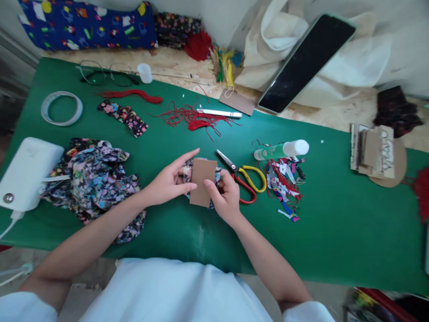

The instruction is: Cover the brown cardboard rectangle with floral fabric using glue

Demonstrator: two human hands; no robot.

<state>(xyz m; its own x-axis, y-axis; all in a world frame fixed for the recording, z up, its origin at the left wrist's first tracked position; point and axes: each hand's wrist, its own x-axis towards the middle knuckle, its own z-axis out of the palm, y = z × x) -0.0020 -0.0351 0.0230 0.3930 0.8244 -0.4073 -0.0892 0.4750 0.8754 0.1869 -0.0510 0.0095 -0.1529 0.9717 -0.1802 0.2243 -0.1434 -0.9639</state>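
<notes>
Between my two hands is a brown cardboard rectangle (203,181) with dark floral fabric (187,172) behind it, showing past both long sides. My left hand (172,181) grips the left side, its thumb on the cardboard's face and its index finger stretched out above. My right hand (228,197) pinches the right side, thumb on the front and curled fingers at the edge. Scissors (239,169) with one yellow and one red handle lie spread just right of my right hand. What the fingers do behind the cardboard is hidden.
Crumpled floral fabric (100,179) and a white power bank (30,174) lie left. A glue stick (281,150) rests by fabric scraps (286,179). Red threads (201,120), a tape roll (62,108) and glasses (107,75) lie farther back. A phone (306,62) leans at the back.
</notes>
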